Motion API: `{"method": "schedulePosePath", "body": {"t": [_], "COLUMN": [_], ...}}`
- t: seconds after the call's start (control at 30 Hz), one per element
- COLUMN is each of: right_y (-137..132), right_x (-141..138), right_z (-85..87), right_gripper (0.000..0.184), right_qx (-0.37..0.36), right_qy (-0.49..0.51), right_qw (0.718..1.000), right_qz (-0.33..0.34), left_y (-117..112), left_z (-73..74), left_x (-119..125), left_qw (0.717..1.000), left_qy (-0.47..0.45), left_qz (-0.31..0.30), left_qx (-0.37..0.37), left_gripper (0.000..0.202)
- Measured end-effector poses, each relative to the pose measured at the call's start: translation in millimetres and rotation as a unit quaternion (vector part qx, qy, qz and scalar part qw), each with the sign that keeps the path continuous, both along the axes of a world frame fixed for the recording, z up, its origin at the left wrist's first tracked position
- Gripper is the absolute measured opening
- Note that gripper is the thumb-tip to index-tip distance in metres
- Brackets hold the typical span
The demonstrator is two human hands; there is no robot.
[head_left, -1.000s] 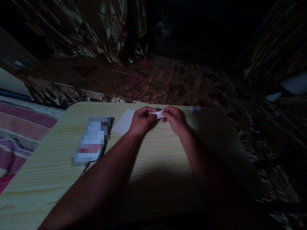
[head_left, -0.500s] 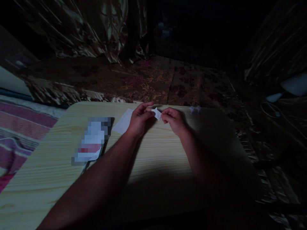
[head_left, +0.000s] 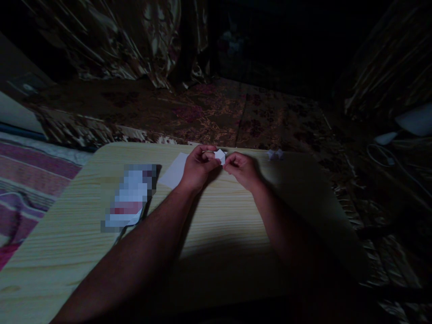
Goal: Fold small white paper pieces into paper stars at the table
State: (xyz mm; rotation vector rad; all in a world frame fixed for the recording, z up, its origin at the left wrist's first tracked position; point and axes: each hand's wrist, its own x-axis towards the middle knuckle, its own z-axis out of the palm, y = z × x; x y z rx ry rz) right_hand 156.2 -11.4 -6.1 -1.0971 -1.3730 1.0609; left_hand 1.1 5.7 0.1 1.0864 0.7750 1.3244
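Left hand [head_left: 197, 167] and right hand [head_left: 243, 170] pinch folded paper [head_left: 219, 155] near a phone [head_left: 131, 195] pixelated beyond reading.

Folded paper [head_left: 220, 155] in left grip [head_left: 198, 167]

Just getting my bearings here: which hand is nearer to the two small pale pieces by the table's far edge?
Right. The right hand is left of the pale pieces, apart from them; the left hand is farther left, holding a small white paper.
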Motion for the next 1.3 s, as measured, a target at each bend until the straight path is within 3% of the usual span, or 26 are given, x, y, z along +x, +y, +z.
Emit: {"method": "schedulePosePath", "body": {"t": [0.23, 0.67, 1.1, 1.3], "right_y": [1.2, 5.1, 5.4, 2.6], "right_x": [4.2, 6.5, 4.3, 3.9], "right_z": [1.4, -5.8, -5.8, -1.0], "right_gripper": [0.024, 0.036, 0.033, 0.031], "right_qx": [-0.035, 0.009, 0.007, -0.01], "right_qy": [0.086, 0.07, 0.081, 0.096], "right_qw": [0.996, 0.997, 0.996, 0.995], "right_qz": [-0.018, -0.017, -0.024, -0.025], "left_y": [-3.6, -0.9, -0.1, -1.1], "left_z": [1.7, 0.9, -2.1, -1.6], "left_x": [0.1, -6.9, -5.4, -0.4], "left_qw": [0.999, 0.992, 0.996, 1.0], "left_qy": [0.012, -0.011, -0.018, 0.023], "left_qz": [-0.043, -0.122, -0.086, -0.007], "left_qx": [-0.008, -0.027, -0.009, 0.019], "left_gripper": [0.042, 0.042, 0.036, 0.034]}}
